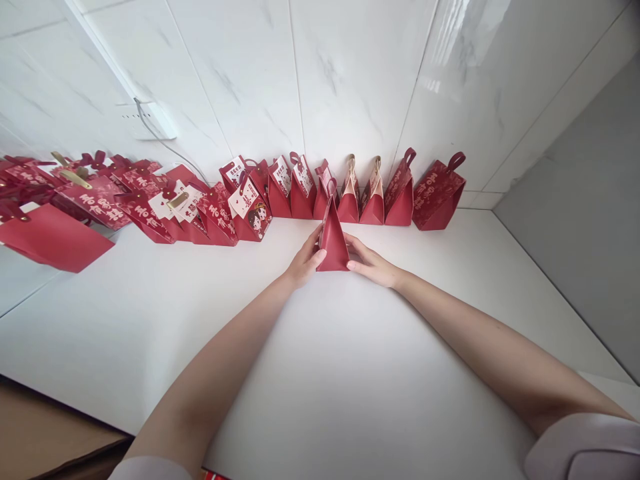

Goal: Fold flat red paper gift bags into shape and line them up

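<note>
Upright on the white tabletop (340, 373) stands a red gift box (333, 243), its plain triangular end facing me and a ribbon loop at its peak. My left hand (305, 259) grips it from the left side, thumb on the near edge. From the right, my right hand (371, 262) presses against the other side, fingers partly hidden behind it. Directly behind the box, a row of similar gift boxes (303, 187) lines the wall, some with dark red ribbon loops and some with gold ones.
More red gift boxes (145, 210) crowd the left side, and a larger plain red one (57, 233) lies nearest the left edge. A tiled wall (345, 73) rises behind, with a power socket (147, 122) and grey cable (167, 148). Brown cardboard (45, 427) shows at lower left.
</note>
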Demonstrator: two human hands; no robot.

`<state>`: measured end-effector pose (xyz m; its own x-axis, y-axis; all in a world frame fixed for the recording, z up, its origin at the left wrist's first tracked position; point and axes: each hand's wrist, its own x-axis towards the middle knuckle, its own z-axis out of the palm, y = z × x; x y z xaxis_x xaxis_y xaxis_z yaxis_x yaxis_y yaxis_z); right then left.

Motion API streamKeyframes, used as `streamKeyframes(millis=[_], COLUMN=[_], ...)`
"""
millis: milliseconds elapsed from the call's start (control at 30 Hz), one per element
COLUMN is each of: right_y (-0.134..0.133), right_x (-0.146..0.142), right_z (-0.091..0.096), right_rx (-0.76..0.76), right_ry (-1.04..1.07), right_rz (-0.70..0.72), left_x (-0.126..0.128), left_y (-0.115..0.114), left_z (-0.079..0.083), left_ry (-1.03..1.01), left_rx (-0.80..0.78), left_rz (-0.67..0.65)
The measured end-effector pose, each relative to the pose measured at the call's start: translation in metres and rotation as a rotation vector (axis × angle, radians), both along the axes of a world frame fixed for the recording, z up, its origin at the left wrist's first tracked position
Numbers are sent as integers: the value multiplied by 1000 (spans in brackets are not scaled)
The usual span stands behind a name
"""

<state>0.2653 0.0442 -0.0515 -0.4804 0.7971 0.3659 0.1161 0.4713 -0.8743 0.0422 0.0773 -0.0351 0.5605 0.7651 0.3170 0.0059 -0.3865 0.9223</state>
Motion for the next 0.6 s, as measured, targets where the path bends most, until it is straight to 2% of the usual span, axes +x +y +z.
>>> streamKeyframes(millis=[600], right_y=[-1], right_x=[0], right_z=[0], right_rx=[14], right_ry=[16], right_rz=[18], left_x=[1], left_y=[-2], left_z=[1], left_ry=[-68], left_rx=[-47], left_rz=[9])
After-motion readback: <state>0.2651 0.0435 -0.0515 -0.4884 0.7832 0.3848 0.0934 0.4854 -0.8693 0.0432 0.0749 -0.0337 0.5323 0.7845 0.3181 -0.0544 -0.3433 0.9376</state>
